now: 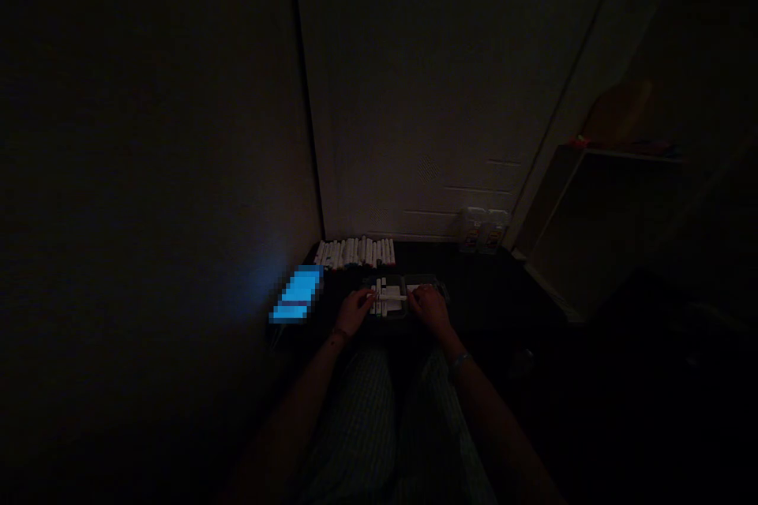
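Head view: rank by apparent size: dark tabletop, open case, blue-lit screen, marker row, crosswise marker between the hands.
1. dark tabletop
2. open case, partly covered
3. blue-lit screen and marker row: too close to rank
4. crosswise marker

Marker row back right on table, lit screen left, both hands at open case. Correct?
No: in the head view, the marker row is back left on the table. The rest holds: lit screen at left, left hand and right hand at the open case.
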